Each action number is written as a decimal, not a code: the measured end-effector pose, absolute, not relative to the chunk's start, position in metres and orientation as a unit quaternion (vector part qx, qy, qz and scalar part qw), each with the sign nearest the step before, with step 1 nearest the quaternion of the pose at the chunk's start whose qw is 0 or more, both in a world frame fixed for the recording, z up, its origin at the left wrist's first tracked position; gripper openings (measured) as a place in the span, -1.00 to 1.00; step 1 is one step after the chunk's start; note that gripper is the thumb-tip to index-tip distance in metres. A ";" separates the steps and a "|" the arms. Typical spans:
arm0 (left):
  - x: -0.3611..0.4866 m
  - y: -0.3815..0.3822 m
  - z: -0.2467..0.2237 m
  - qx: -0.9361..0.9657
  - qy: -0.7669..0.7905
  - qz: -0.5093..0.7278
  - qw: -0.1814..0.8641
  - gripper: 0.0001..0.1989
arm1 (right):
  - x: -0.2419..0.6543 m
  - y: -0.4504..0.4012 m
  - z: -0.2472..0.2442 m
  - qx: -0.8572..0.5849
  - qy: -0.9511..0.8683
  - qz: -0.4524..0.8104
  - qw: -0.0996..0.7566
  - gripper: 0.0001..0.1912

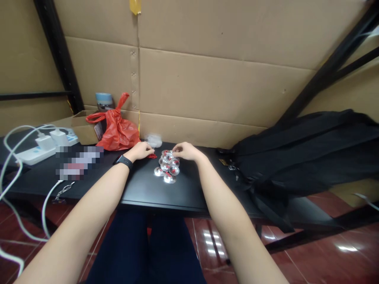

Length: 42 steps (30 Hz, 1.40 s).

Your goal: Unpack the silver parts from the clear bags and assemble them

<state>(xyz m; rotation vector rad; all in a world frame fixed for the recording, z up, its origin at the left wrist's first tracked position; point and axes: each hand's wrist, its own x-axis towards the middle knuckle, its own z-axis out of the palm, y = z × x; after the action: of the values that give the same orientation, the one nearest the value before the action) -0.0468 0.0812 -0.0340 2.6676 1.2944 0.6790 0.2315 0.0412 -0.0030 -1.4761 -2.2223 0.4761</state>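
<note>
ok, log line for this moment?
left hand: at red cord; right hand: at shiny cupped discs; discs: clustered on black tabletop

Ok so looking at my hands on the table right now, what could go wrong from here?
The shiny discs overlap in a loose cluster, and your right hand is at its far edge, so a nudge might slide some apart. The red cord lies bunched at your left hand's fingertips and could tangle. A white cable hangs over the table's front edge near your left forearm, which might snag it.
</note>
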 end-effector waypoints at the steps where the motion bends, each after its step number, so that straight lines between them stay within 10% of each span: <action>1: -0.046 0.081 -0.034 0.876 0.428 0.217 0.048 -0.65 | 0.226 0.039 -0.003 -0.534 -0.804 0.163 0.205 -0.77; 14: -0.020 0.055 -0.019 0.857 0.358 0.361 0.089 -0.78 | 0.214 0.039 -0.003 -0.519 -0.787 0.173 0.287 -0.80; 25: -0.002 0.036 -0.005 0.852 0.318 0.414 0.032 -0.80 | 0.186 0.019 0.001 -0.317 -0.669 0.509 0.439 -0.53; 35: -0.021 0.047 -0.001 0.883 0.338 0.324 0.027 -0.82 | 0.191 0.023 -0.002 -0.368 -0.731 0.365 0.444 -0.53; 42: -0.062 0.077 -0.019 0.880 0.406 0.239 0.065 -0.78 | 0.246 0.049 -0.011 -0.546 -0.776 0.088 0.302 -0.71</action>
<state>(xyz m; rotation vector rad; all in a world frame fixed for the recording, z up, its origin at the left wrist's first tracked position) -0.0621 0.0770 -0.0186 2.6546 1.2256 0.7224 0.2458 0.0486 -0.0110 -1.4480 -2.0578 0.2333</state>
